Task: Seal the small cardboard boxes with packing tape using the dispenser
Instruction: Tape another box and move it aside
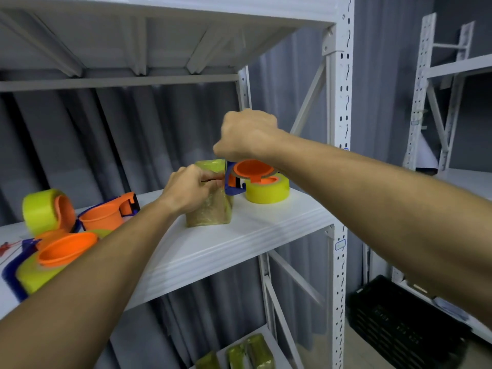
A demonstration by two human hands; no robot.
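A small cardboard box (210,209) wrapped in yellowish tape stands upright on the white shelf (239,235). My left hand (189,190) grips its upper left side, fingers curled at the top edge. My right hand (247,134) is fisted above the box and holds a blue and orange tape dispenser (239,177) by its handle. The dispenser's blue front end touches the box's upper right edge. Its yellow tape roll (267,191) sticks out to the right, just above the shelf.
Several more orange and blue dispensers with yellow rolls (53,230) lie heaped at the shelf's left. Taped boxes (250,352) sit on the lower shelf. The rack's upright post (342,129) stands right of my hands. A black crate (404,323) sits on the floor.
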